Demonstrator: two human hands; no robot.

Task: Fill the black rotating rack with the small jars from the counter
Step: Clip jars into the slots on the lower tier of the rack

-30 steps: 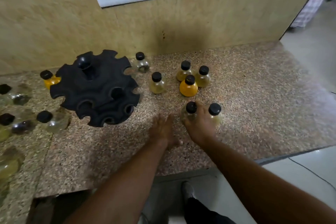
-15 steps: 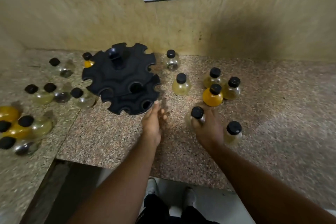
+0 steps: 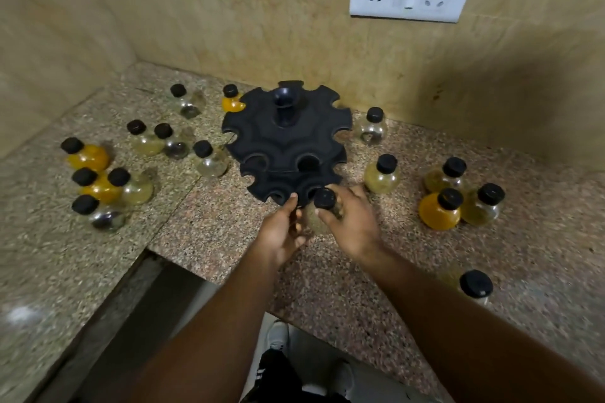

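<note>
Hands first: your right hand [image 3: 352,222] grips a black-capped small jar [image 3: 322,211] by its neck, the jar just in front of the black rotating rack [image 3: 284,144]; your left hand [image 3: 283,229] is half-curled with nothing in it, fingertips [image 3: 292,198] touching the rack's lower rim, probably to steady or turn it. Every visible slot in both tiers looks empty, so filling has barely begun. Jars left on the granite counter [image 3: 203,229]: a cluster at left [image 3: 98,180], a group at right [image 3: 458,199], and one near the front edge [image 3: 476,285].
</note>
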